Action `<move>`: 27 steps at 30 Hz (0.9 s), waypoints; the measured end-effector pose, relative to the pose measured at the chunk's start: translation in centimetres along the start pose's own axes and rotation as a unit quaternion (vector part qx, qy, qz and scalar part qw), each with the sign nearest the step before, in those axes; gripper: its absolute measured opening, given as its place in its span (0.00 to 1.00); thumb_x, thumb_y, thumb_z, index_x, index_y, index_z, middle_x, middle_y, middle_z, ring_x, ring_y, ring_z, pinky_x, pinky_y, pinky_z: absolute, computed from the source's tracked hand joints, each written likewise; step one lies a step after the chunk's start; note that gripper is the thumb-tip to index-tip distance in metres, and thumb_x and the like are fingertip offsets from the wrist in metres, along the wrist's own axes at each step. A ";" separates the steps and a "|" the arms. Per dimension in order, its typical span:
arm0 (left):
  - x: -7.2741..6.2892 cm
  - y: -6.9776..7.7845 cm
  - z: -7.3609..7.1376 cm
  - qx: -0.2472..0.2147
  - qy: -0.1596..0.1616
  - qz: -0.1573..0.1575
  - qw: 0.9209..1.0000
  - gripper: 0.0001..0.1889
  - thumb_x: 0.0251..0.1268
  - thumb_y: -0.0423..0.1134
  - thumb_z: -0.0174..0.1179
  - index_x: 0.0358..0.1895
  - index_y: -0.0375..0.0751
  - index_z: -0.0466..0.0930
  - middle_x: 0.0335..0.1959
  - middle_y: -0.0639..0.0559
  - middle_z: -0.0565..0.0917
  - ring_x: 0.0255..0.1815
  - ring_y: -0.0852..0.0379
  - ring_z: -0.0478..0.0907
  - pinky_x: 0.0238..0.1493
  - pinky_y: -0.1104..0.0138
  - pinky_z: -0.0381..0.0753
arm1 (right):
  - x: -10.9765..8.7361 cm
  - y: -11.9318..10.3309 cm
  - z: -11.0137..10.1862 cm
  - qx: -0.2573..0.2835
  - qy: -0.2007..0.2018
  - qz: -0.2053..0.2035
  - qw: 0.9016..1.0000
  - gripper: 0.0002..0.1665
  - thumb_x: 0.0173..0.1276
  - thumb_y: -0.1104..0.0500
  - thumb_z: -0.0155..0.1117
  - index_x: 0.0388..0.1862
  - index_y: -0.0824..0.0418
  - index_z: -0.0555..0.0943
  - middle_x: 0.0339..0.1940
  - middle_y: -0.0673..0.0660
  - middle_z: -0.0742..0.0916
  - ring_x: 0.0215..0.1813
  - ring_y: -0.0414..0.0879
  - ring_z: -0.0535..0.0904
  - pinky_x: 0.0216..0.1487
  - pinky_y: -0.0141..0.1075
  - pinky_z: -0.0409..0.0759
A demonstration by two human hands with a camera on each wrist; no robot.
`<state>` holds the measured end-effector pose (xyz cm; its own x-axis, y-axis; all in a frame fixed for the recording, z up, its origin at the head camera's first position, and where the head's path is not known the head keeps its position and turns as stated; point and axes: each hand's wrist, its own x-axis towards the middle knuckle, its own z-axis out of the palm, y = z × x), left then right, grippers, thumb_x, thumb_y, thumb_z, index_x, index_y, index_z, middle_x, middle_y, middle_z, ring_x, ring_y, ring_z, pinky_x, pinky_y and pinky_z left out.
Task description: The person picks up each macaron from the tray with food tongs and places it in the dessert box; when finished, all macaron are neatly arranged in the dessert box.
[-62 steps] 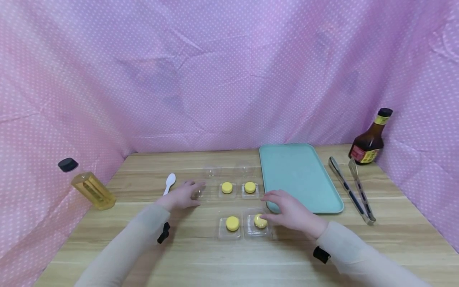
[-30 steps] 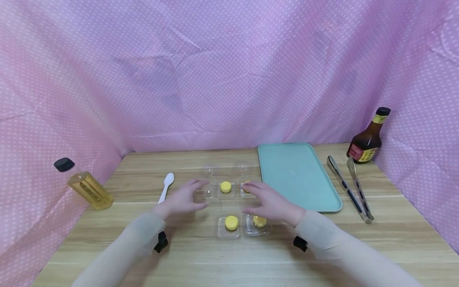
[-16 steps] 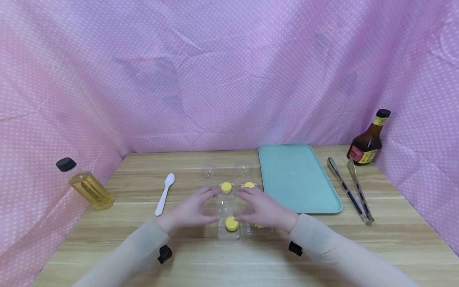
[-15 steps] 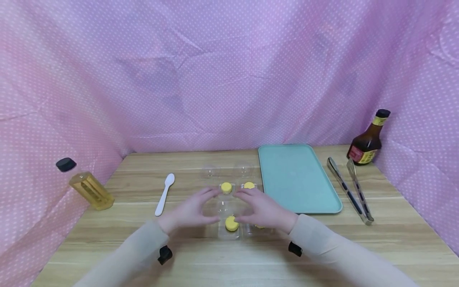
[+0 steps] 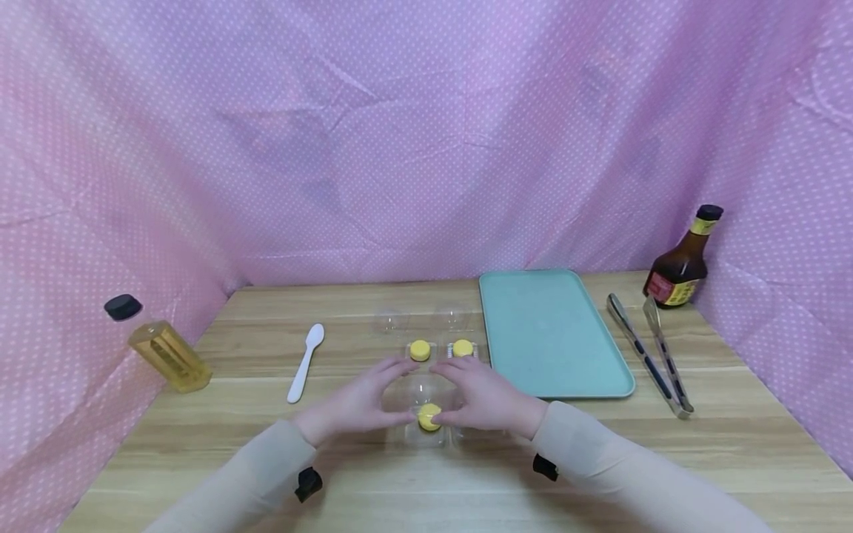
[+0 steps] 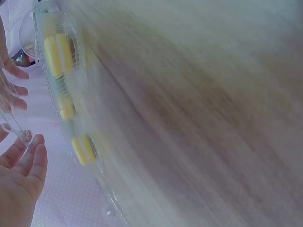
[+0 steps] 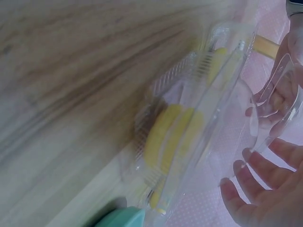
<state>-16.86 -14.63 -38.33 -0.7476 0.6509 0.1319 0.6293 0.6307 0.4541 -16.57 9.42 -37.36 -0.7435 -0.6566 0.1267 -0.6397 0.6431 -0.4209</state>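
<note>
Both hands face each other in the head view, my left hand [image 5: 360,400] and right hand [image 5: 483,396] holding a clear plastic lid [image 5: 421,386] by opposite sides. The domed lid hangs above the front left clear box, partly over its yellow macaron [image 5: 429,418]. In the right wrist view, the right hand's fingers [image 7: 258,177] lie at the lid's edge. The front right box [image 7: 161,85] is mostly covered by my right hand in the head view. Behind the hands, two more boxes hold yellow macarons [image 5: 420,350], their clear domed lids [image 5: 452,318] lying back.
A pale green tray [image 5: 553,333] lies right of the boxes, metal tongs [image 5: 649,355] beside it. A dark sauce bottle [image 5: 680,266] stands at the back right. On the left are a white spoon [image 5: 306,363] and a bottle of yellow liquid [image 5: 169,355].
The left hand has carried the lid rightward and nearer from beside the back boxes. My right hand has moved left from the tray's corner and now holds the lid too.
</note>
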 end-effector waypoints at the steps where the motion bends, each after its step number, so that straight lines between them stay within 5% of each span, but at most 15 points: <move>1: 0.0 0.0 0.0 0.002 0.000 0.003 1.000 0.39 0.54 0.55 0.66 0.68 0.44 0.64 0.67 0.43 0.68 0.64 0.45 0.70 0.63 0.50 0.73 | 0.0 0.0 0.0 0.001 0.001 -0.001 1.000 0.42 0.55 0.43 0.70 0.64 0.61 0.71 0.63 0.60 0.77 0.64 0.57 0.71 0.63 0.54 0.72; 12: -0.8 -0.2 0.0 -0.003 -0.026 0.018 0.999 0.40 0.49 0.46 0.71 0.67 0.41 0.65 0.68 0.43 0.68 0.67 0.45 0.66 0.66 0.49 0.68 | 0.2 -0.5 0.4 0.009 -0.030 0.024 0.999 0.46 0.49 0.45 0.75 0.63 0.67 0.72 0.64 0.64 0.76 0.67 0.59 0.68 0.68 0.56 0.65; 27: -0.9 0.2 0.3 0.013 -0.083 0.025 0.996 0.38 0.50 0.48 0.70 0.66 0.40 0.67 0.65 0.45 0.70 0.65 0.49 0.68 0.67 0.53 0.68 | 0.5 -0.8 1.1 -0.033 -0.093 0.045 0.994 0.43 0.47 0.46 0.76 0.60 0.64 0.76 0.58 0.58 0.80 0.61 0.53 0.74 0.63 0.48 0.73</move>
<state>-16.04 -14.96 -38.61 -0.6716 0.7409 0.0057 0.6716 0.6055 0.4270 -16.19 8.16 -37.92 -0.7534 -0.6526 -0.0807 -0.5876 0.7232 -0.3629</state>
